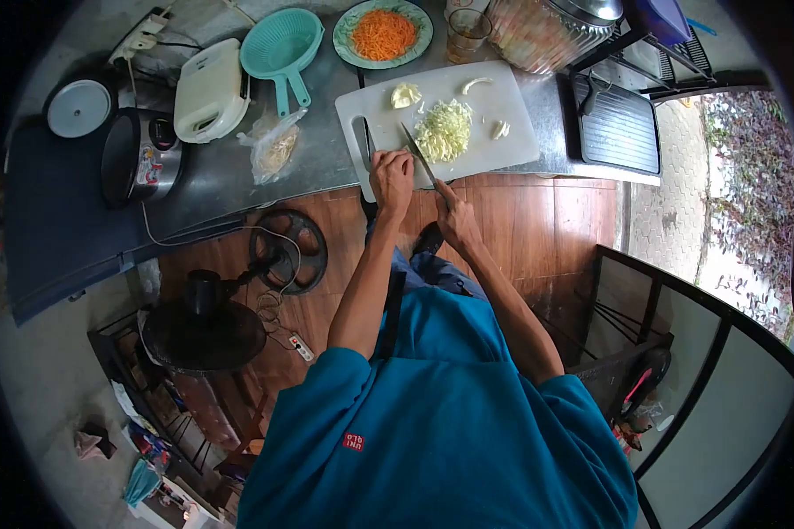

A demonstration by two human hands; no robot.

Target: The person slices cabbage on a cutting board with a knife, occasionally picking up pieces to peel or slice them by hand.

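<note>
My right hand is closed round the handle of a kitchen knife, its blade angled up and left over the white cutting board. Close to the left of the blade, my left hand rests at the board's near edge with fingers curled together; whatever lies under them is hidden. A heap of shredded cabbage sits just right of the blade. Farther back lie a cabbage chunk and a pale curved strip; a small pale piece is at the right.
Behind the board stand a plate of shredded carrot, a glass and a large clear jar. Leftward are a green colander, a plastic bag and a white sandwich maker. A grill pan is at the right.
</note>
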